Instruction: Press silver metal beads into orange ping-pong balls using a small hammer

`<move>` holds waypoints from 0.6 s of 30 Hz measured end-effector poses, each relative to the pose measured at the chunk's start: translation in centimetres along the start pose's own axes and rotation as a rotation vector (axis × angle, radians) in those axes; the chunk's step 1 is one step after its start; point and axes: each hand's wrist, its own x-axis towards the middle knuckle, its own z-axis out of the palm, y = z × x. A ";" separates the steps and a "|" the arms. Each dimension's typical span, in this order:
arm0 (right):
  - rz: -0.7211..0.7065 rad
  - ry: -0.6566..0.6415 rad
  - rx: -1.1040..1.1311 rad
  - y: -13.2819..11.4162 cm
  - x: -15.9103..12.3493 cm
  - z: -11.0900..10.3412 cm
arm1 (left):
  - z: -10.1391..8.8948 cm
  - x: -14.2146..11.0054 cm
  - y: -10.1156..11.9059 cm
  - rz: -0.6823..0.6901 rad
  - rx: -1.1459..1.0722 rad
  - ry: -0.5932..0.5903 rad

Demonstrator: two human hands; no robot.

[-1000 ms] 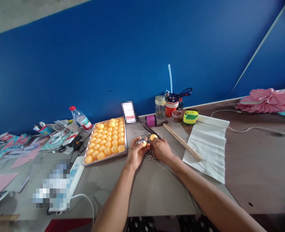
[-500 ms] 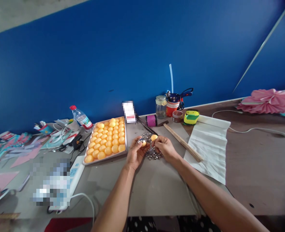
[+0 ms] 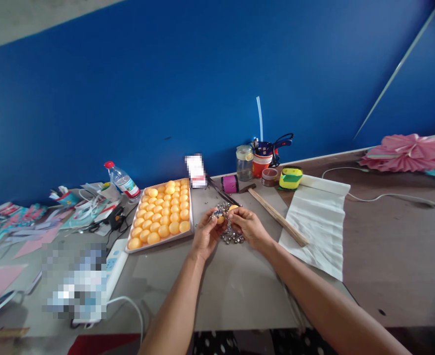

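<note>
My left hand (image 3: pixel 206 232) is closed around an orange ball (image 3: pixel 220 219) that looks like a table tennis ball; small silver and dark bits show on its top. Close beside it, my right hand (image 3: pixel 251 228) is pinched, its fingertips pointing toward that ball. Whatever lies between those fingertips is too small to make out. Under and between both hands is a pile of shiny silver beads (image 3: pixel 232 237). Another orange ball (image 3: pixel 233 208) shows just behind the right fingertips, partly hidden.
Left of the hands stands a white-rimmed tray (image 3: pixel 160 243) full of orange balls. Behind are a purple roll (image 3: pixel 230 184), a glass jar (image 3: pixel 244 165) and red cups (image 3: pixel 261 165). A wooden stick (image 3: pixel 278 217) crosses white cloth (image 3: pixel 317 231) at right. A power strip (image 3: pixel 116 261) lies left.
My right hand has moved slightly left, bringing its fingertips nearer the ball in my left hand. The held ball has turned a little. The whole view has shifted slightly.
</note>
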 end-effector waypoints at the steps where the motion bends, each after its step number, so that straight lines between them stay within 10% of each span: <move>1: 0.002 0.012 -0.020 0.1 0.0 0.0 | 0.0 0.0 0.0 -0.001 0.002 0.001; 18: 0.003 -0.016 0.016 -0.5 -0.3 0.3 | 0.5 -0.2 -0.2 0.061 0.065 -0.013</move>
